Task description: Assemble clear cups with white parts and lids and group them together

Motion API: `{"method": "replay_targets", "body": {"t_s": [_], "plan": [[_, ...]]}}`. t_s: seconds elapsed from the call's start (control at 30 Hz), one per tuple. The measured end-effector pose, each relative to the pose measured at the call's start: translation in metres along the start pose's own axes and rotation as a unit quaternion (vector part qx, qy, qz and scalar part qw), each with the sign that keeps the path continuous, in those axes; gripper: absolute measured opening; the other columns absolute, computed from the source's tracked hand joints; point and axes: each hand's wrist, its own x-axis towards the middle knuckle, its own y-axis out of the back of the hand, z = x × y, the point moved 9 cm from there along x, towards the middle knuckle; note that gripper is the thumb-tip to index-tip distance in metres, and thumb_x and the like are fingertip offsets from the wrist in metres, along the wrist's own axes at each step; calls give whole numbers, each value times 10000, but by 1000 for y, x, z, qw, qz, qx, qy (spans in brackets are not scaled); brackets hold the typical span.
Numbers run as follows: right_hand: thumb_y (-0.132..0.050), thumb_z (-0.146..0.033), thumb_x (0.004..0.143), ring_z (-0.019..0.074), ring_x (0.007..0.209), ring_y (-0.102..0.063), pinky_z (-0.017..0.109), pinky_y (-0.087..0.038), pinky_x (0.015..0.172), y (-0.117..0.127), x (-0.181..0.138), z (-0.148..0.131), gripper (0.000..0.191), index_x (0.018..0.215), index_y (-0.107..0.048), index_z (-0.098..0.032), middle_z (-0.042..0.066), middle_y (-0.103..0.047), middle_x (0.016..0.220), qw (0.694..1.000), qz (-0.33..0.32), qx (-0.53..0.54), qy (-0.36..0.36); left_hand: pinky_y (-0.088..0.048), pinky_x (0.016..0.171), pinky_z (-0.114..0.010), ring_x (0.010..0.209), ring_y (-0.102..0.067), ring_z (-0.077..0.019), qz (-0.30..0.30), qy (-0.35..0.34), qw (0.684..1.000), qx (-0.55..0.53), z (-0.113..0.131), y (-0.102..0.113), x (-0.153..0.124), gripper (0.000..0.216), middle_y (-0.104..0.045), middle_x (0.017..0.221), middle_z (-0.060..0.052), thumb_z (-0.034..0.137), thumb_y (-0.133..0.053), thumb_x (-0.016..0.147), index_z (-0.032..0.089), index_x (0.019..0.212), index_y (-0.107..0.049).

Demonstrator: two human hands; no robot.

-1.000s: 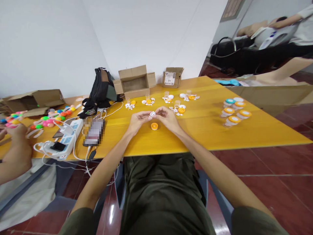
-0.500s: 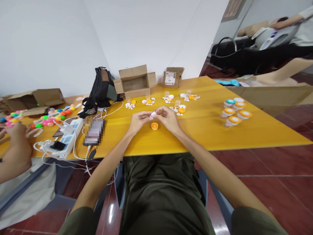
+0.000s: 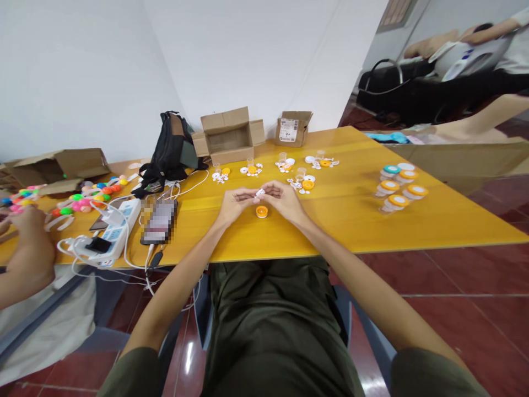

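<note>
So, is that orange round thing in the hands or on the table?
On the table: the orange round thing rests there; the left hand and right hand hold a spotted white piece.

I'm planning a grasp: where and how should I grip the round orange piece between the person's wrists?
Probably pinch the round orange piece by opposite sides of its rim, from above: it lies low and flat on the table, with nothing covering its top.

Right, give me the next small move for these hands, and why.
Probably lower the white spotted piece towards the orange round part: the left hand and right hand both appear to pinch the piece, and the part sits close by on the table, touched by neither.
</note>
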Motion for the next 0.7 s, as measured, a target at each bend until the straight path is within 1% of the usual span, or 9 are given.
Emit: {"method": "replay_targets", "body": {"t_s": [0.2, 0.43, 0.57, 0.7], "plan": [[-827, -462, 685, 217, 749, -719, 377, -605, 738, 1, -1, -3, 279, 772, -677, -244, 23, -758, 782, 1000, 20, -2, 7, -621, 867, -391, 834, -760, -230, 1, 0, 1000, -2, 1, -1, -1, 336, -801, 819, -44, 343, -953, 524, 200, 794, -814], [-812, -495, 705, 216, 734, -702, 367, -584, 702, 0, -2, -5, 307, 768, -654, -239, 27, -738, 765, 1000, 16, -16, 17, -617, 867, -390, 837, -757, -233, -5, 0, 1000, 0, 1, -2, -1, 349, -802, 822, -50, 354, -953, 528, 192, 804, -811], [-796, -478, 712, 202, 717, -695, 338, -565, 673, 0, -2, -7, 291, 775, -657, -230, 20, -732, 752, 999, 17, -26, 25, -612, 855, -386, 806, -753, -225, -8, -3, 1000, 0, 1, -3, -1, 394, -801, 826, -57, 416, -951, 542, 174, 814, -801], [-791, -433, 721, 190, 728, -696, 323, -569, 690, -2, -1, -6, 249, 804, -685, -224, 11, -740, 764, 999, 12, -29, 21, -608, 817, -365, 729, -730, -195, 1, -13, 1000, -5, 4, -1, 0, 404, -787, 780, -51, 475, -930, 574, 163, 783, -780]]}}
